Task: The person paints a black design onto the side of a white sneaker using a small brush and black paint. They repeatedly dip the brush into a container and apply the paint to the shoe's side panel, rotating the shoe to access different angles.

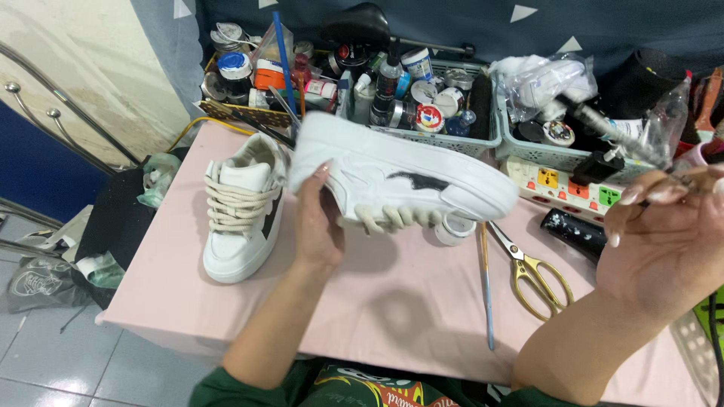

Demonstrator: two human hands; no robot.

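Sneaker (400, 177), white w/ black mark, is being held above pink table (392, 301) by left hand (317, 226), fingers clamping its underside, long axis running left-right. Right hand (664, 241) is hovering well apart to the right, fingers pinching a thin brush (690, 179); left is the nearer hand.

Both forearms bare. Left hand (317, 226), right hand (664, 241): long pale-polished fingernails. Dark green garment at lower edge, orange-red and white print on front.

The held shoe (400, 177) is finished in smooth, matt white leather-like material. The laces (230, 203) are woven cloth. The scissors (532, 275) are glossy gold-toned metal. The table (377, 301) is covered in matt pink sheet.
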